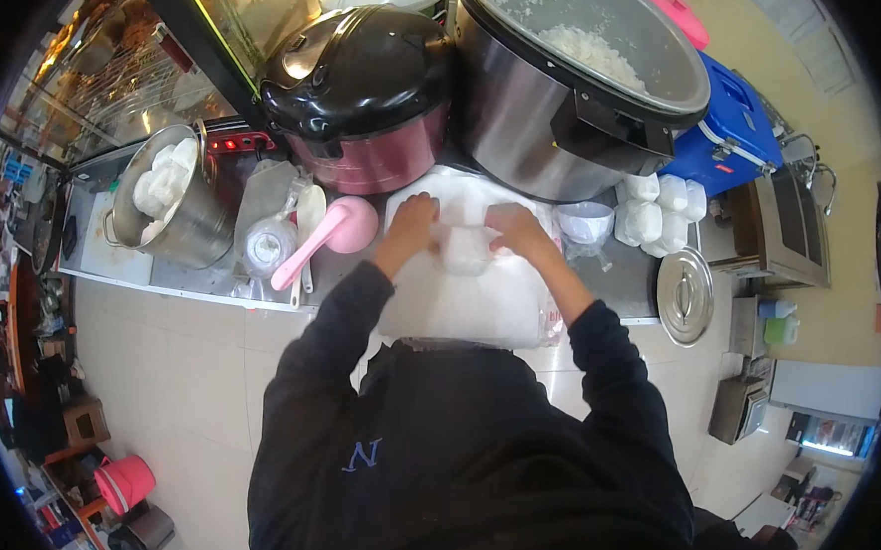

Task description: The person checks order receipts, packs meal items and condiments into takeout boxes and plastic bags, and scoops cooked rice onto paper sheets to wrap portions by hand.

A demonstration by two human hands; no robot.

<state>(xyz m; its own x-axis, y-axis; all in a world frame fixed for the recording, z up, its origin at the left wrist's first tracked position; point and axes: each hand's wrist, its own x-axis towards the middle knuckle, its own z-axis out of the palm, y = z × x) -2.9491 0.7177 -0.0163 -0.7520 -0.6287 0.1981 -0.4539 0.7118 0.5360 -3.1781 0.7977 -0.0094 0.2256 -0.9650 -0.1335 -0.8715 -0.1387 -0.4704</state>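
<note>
A stack of white sheets [457, 304] lies on the counter in front of me. On it sits a whitish wrapped bundle [465, 249], somewhat blurred. My left hand [415, 225] is at the bundle's left side, fingers bent over a sheet's edge; what it grips is blurred. At the right side my right hand [516, 228] has its fingers closed on the bundle's wrapping. Right of the sheets stand a white bowl [585, 225] and several white wrapped packets [653, 211]. A pink ladle [343, 226] lies to the left.
Behind the sheets stand a closed pink-and-black cooker [369, 149] and a large open cooker [533, 131] holding rice. A metal pot [194, 223] with white bundles is at left. A round lid [686, 297] hangs past the counter's right front edge. A blue cooler [722, 131] stands behind the packets.
</note>
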